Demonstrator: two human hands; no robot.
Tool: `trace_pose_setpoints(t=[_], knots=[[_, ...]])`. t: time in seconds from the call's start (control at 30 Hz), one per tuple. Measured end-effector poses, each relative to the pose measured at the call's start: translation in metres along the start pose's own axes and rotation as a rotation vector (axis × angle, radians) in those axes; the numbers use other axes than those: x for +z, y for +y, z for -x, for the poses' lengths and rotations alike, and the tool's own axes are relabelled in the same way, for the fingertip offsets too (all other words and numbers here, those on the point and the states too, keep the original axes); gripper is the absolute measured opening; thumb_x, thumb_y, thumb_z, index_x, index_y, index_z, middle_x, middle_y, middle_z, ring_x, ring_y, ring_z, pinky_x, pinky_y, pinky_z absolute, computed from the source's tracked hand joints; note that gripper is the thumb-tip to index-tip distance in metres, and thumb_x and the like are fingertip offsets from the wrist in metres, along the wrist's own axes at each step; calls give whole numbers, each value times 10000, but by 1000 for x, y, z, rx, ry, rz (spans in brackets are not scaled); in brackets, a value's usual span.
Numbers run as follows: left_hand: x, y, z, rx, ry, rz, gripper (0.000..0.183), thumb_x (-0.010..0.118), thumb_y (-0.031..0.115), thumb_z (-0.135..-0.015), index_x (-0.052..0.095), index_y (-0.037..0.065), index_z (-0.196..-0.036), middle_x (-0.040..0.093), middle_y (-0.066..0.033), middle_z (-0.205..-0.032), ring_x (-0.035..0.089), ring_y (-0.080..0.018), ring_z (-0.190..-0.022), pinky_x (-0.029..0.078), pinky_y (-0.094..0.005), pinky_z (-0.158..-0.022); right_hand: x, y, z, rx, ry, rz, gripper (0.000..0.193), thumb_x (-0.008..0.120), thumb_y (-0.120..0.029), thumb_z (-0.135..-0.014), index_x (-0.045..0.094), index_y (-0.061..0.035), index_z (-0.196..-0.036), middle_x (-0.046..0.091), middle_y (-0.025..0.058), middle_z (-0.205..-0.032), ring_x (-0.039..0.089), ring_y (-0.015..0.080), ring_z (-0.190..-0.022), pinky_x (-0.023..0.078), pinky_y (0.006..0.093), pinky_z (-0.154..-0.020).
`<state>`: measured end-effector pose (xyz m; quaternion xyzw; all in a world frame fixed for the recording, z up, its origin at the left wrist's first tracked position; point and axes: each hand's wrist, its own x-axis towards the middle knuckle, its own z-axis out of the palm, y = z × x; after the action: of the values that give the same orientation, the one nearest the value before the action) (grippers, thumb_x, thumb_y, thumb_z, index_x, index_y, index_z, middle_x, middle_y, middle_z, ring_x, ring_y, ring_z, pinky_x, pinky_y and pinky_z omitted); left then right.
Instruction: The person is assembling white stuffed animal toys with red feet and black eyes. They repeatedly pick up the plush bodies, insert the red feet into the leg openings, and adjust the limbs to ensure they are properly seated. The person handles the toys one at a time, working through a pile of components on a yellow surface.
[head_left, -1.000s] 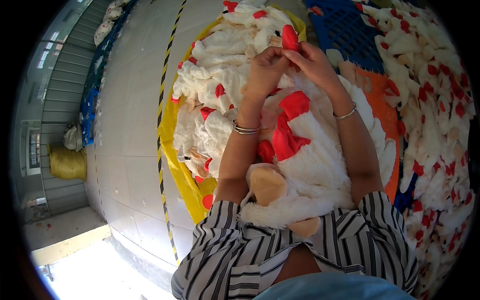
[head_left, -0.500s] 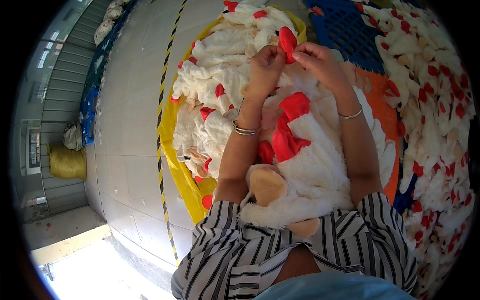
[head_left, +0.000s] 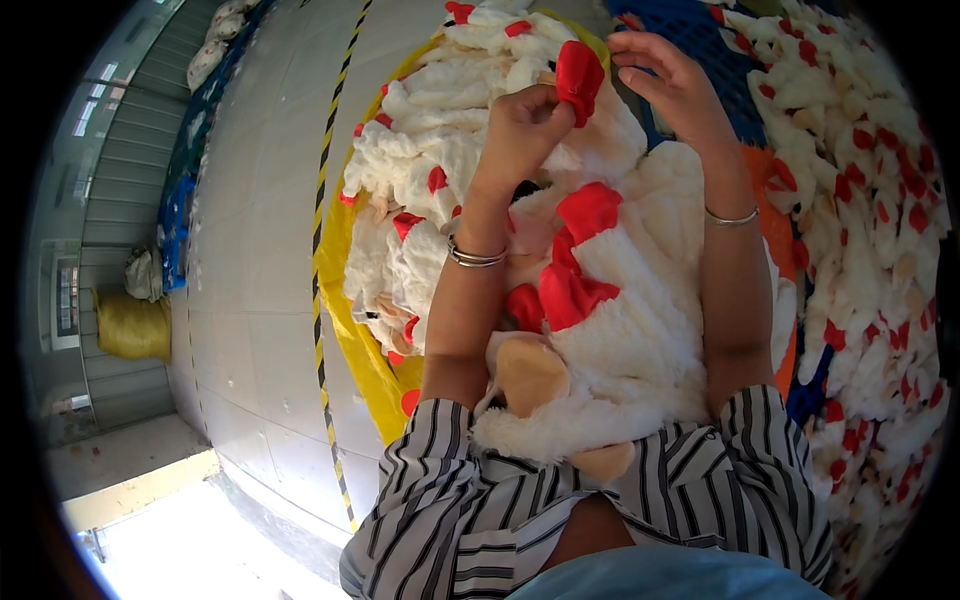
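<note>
My left hand [head_left: 518, 138] pinches the lower end of a red fabric piece [head_left: 581, 76], which stands up above the fingertips. That piece joins white plush around it. To its right, my right hand [head_left: 680, 92] is raised, fingers apart, holding nothing. Between my forearms lies a limp white plush skin [head_left: 635, 350] across my lap. It carries folded red fabric parts [head_left: 575, 292] and a rounded tan patch [head_left: 532, 377]. What lies under my left palm is hidden.
More white-and-red plush skins [head_left: 420, 150] are heaped on a yellow sheet [head_left: 340, 325] at left and ahead. At right, another large pile [head_left: 870, 230] lies beside a blue plastic crate [head_left: 705, 60] and orange material [head_left: 760, 165]. Striped tape [head_left: 322, 200] runs along the tiled floor.
My right hand has let go of the red piece and moved up and right, its fingers spreading. My left hand keeps its pinch and has shifted slightly; the red piece now tilts right.
</note>
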<state>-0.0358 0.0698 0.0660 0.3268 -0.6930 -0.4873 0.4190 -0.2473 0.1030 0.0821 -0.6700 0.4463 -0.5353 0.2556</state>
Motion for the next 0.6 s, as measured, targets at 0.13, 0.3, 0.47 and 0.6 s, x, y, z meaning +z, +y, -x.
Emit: trace_pose_setpoints(t=[0.13,0.3,0.47,0.6], knots=[[-8,29,-16,23,-81,-200,231,590,129,-831,689,-41,-952,673,-34,-736,566,-73,-655,465,-239,-608,6,-61,-32,-196,-138,390,312,586,-89,-859,637,-75,-1167,674,63,-1009,611,144,-886,479,315,-803],[-28,44,-49,48,-45,-63,206,586,147,-830,679,-24,-899,643,-25,-669,548,-83,-618,446,-252,-574,-14,-47,-83,-169,34,424,122,578,-125,-897,624,-17,-864,634,40,-764,581,174,-650,475,303,-661],[-60,23,-74,-95,-35,488,328,630,71,-855,585,-15,-1169,664,-79,-955,626,-137,-792,530,-274,-704,-40,20,-75,-62,491,288,172,558,-141,-899,637,9,-874,645,76,-762,609,199,-710,479,315,-672],[-84,-7,-63,-53,-64,474,449,569,18,-865,534,49,-1311,641,-83,-1119,626,-164,-893,525,-292,-761,-90,88,-50,218,668,-130,213,513,-58,-878,660,11,-1017,666,126,-947,634,212,-916,496,305,-770]])
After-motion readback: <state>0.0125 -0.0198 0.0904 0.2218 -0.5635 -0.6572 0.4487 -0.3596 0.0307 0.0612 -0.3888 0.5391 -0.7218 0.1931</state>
